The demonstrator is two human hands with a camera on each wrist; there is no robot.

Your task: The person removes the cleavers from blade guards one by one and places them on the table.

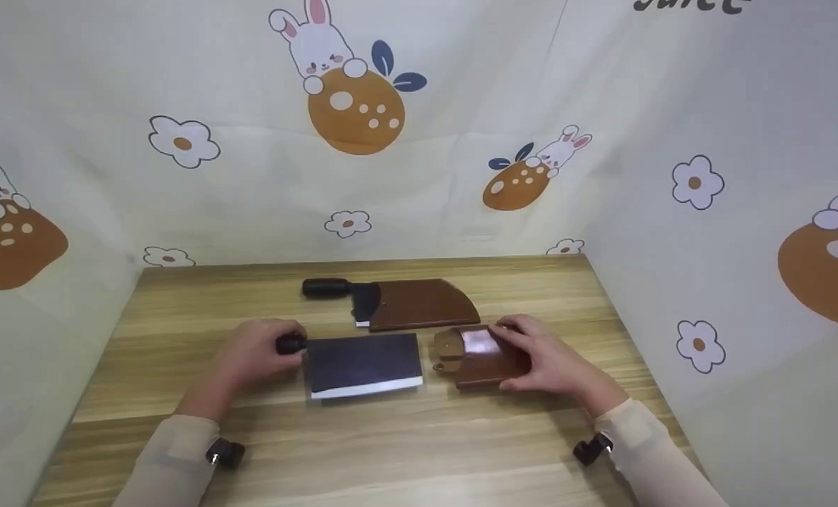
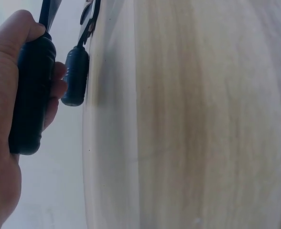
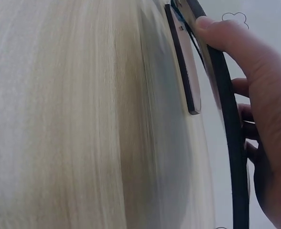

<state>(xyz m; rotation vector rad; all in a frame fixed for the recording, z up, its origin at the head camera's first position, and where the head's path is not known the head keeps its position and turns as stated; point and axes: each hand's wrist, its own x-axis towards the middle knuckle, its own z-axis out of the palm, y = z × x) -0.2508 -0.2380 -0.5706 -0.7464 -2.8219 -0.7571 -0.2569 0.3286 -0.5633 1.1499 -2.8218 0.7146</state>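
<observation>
My left hand (image 1: 264,352) grips the black handle (image 2: 33,95) of a cleaver (image 1: 363,362). Its broad dark blade has a bright edge along the near side and points to the right. In my right hand (image 1: 549,359) is a brown leather knife sheath (image 1: 489,355), held between thumb and fingers, its mouth facing the blade across a small gap. Seen from the right wrist, the dark edge of the sheath (image 3: 229,119) stands above the table. Behind both lies a second cleaver, its black handle (image 1: 326,288) to the left and its blade mostly inside another brown sheath (image 1: 422,304).
The wood-grain table (image 1: 391,451) extends under everything. Pale cloth (image 1: 250,183) printed with rabbits, oranges and flowers hangs behind it and on both sides. Dark wrist cameras (image 1: 227,452) sit on both sleeves.
</observation>
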